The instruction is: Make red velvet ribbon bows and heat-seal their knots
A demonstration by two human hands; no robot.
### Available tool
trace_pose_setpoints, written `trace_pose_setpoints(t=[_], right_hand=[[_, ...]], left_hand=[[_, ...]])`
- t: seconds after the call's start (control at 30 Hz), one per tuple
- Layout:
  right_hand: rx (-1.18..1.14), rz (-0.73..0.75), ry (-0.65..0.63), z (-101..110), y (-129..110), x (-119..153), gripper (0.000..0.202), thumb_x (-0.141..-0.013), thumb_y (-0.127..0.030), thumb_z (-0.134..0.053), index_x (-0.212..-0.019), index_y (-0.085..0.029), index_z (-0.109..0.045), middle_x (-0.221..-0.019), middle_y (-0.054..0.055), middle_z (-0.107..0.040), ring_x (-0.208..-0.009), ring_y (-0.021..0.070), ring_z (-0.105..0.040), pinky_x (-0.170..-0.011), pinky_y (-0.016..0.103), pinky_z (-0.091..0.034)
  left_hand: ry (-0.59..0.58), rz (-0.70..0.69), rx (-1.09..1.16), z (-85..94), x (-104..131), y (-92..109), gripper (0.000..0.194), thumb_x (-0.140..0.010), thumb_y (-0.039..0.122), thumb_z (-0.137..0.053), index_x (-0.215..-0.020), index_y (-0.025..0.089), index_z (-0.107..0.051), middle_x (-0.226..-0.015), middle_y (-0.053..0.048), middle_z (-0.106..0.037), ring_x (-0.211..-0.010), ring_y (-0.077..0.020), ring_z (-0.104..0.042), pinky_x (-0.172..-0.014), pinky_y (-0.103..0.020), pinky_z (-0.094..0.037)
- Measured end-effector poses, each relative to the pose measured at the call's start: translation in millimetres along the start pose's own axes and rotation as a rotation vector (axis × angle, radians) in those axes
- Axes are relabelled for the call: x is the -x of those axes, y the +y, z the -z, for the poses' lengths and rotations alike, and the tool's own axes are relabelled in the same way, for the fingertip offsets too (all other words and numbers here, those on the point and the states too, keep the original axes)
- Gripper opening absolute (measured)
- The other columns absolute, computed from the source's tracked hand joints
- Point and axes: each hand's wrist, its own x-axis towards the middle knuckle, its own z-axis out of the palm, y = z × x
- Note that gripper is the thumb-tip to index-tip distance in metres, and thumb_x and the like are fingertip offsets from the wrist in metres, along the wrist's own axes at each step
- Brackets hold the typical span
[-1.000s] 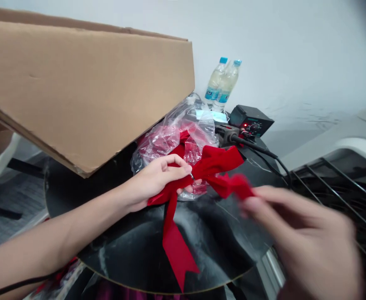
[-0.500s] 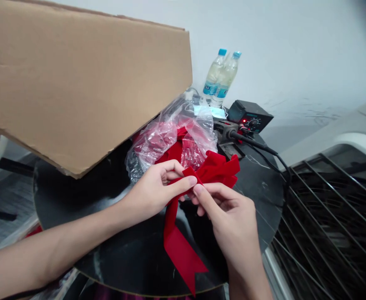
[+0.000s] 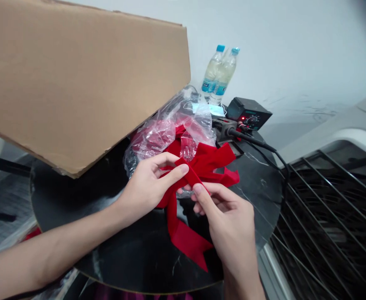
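Between my two hands is a red velvety ribbon bow (image 3: 209, 160) with several loops and a long tail that hangs over the dark round table (image 3: 133, 258). The tail's end has a V-shaped notch. My left hand (image 3: 154, 179) pinches the bow's middle strip, thumb on top. Close beside it, my right hand (image 3: 225, 208) grips the lower end of the same strip between thumb and fingers. Behind the bow lies a clear plastic bag (image 3: 158, 135) with more red ribbon inside. The fingers under the bow are partly hidden.
A large cardboard box (image 3: 85, 83) juts over the table's left side. Two bottles (image 3: 217, 75) with blue caps stand at the back near a face mask (image 3: 208, 109). A black control box (image 3: 248, 113) with a lit red light and cable sits right. A wire rack (image 3: 329, 216) borders the table.
My hands have drawn slightly apart, and more of the strip shows between them. The bow's loops have spread and tilted upward, and the notched tail has swung up and to the right.
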Motion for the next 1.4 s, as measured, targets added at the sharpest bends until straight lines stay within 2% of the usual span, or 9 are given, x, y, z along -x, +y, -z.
trace_pose_setpoints(t=[0.23, 0.47, 0.6, 0.8, 0.9, 1.03, 1.13, 1.23, 1.4], right_hand=[[0.01, 0.009, 0.009, -3.0, -0.5, 4.4, 0.016, -0.089, -0.037, -0.08, -0.083, -0.022, -0.081, -0.07, 0.002, -0.074, -0.058, 0.0124, -0.065, -0.055, 0.021, -0.057], [-0.018, -0.014, 0.009, -5.6, 1.2, 2.1, 0.017, -0.087, -0.037, -0.081, -0.081, -0.021, -0.081, -0.07, 0.002, -0.075, -0.056, 0.0113, -0.063, -0.052, 0.02, -0.054], [-0.069, -0.049, 0.0, -7.1, 0.8, 1.2, 0.017, -0.087, -0.037, -0.081, -0.084, -0.02, -0.082, -0.075, 0.004, -0.078, -0.056, 0.0119, -0.063, -0.051, 0.021, -0.053], [-0.158, -0.04, 0.015, -8.0, 5.5, 1.9, 0.017, -0.088, -0.037, -0.081, -0.089, -0.02, -0.081, -0.077, 0.004, -0.078, -0.069, 0.0179, -0.073, -0.062, 0.026, -0.057], [-0.227, -0.05, -0.023, -6.2, 8.6, 2.2, 0.014, -0.089, -0.035, -0.081, -0.092, -0.021, -0.081, -0.079, 0.003, -0.077, -0.075, 0.0184, -0.073, -0.066, 0.027, -0.056], [-0.266, -0.069, -0.076, -6.0, 8.2, 4.1, 0.009, -0.09, -0.033, -0.081, -0.092, -0.024, -0.081, -0.079, -0.001, -0.074, -0.071, 0.0105, -0.065, -0.067, 0.02, -0.054], [-0.287, -0.071, -0.07, -8.9, 5.9, 6.1, 0.008, -0.091, -0.034, -0.081, -0.092, -0.026, -0.08, -0.08, -0.002, -0.073, -0.067, 0.0072, -0.06, -0.067, 0.017, -0.052], [-0.253, -0.014, -0.014, -11.0, 4.5, 7.1, 0.01, -0.091, -0.035, -0.081, -0.091, -0.025, -0.079, -0.077, -0.003, -0.07, -0.067, 0.0071, -0.059, -0.064, 0.016, -0.05], [-0.173, 0.07, -0.011, -4.3, 2.3, 3.6, 0.009, -0.091, -0.034, -0.08, -0.09, -0.026, -0.078, -0.074, -0.004, -0.069, -0.065, 0.0078, -0.056, -0.06, 0.017, -0.048]], left_hand=[[0.024, -0.086, -0.107, -1.4, 6.0, 1.6, 0.019, -0.087, 0.032, -0.08, -0.095, 0.021, -0.065, -0.077, 0.003, -0.072, -0.06, -0.0137, -0.068, -0.061, -0.023, -0.059], [0.039, -0.068, -0.074, -2.0, 7.0, 3.2, 0.021, -0.087, 0.027, -0.081, -0.087, 0.021, -0.061, -0.074, 0.004, -0.071, -0.058, -0.0115, -0.069, -0.059, -0.02, -0.058], [0.067, 0.009, 0.065, -6.3, 6.3, 4.6, 0.026, -0.083, 0.029, -0.085, -0.083, 0.018, -0.062, -0.069, 0.002, -0.07, -0.056, -0.0119, -0.069, -0.053, -0.018, -0.054], [0.011, 0.18, 0.281, -10.7, 5.1, 6.1, 0.026, -0.083, 0.032, -0.085, -0.087, 0.016, -0.065, -0.065, -0.001, -0.072, -0.052, -0.0093, -0.064, -0.051, -0.015, -0.052], [0.052, 0.102, 0.219, -9.9, 5.0, 4.3, 0.023, -0.082, 0.03, -0.086, -0.088, 0.018, -0.067, -0.069, 0.001, -0.072, -0.057, -0.0107, -0.066, -0.056, -0.018, -0.055], [0.176, -0.119, -0.022, -9.1, 9.4, 3.5, 0.017, -0.083, 0.027, -0.085, -0.087, 0.02, -0.069, -0.078, 0.003, -0.07, -0.065, -0.01, -0.066, -0.065, -0.019, -0.056], [0.207, -0.177, -0.088, -9.4, 13.5, 6.4, 0.014, -0.083, 0.025, -0.083, -0.088, 0.021, -0.071, -0.078, 0.004, -0.069, -0.065, -0.0103, -0.064, -0.065, -0.019, -0.055], [0.177, -0.121, -0.029, -8.9, 15.0, 10.3, 0.015, -0.081, 0.022, -0.085, -0.087, 0.021, -0.072, -0.077, 0.003, -0.07, -0.067, -0.0103, -0.065, -0.066, -0.018, -0.055], [0.029, 0.099, 0.264, -4.1, 9.8, 12.6, 0.018, -0.076, 0.017, -0.088, -0.086, 0.017, -0.073, -0.075, 0.002, -0.073, -0.065, -0.0098, -0.068, -0.066, -0.017, -0.056]])
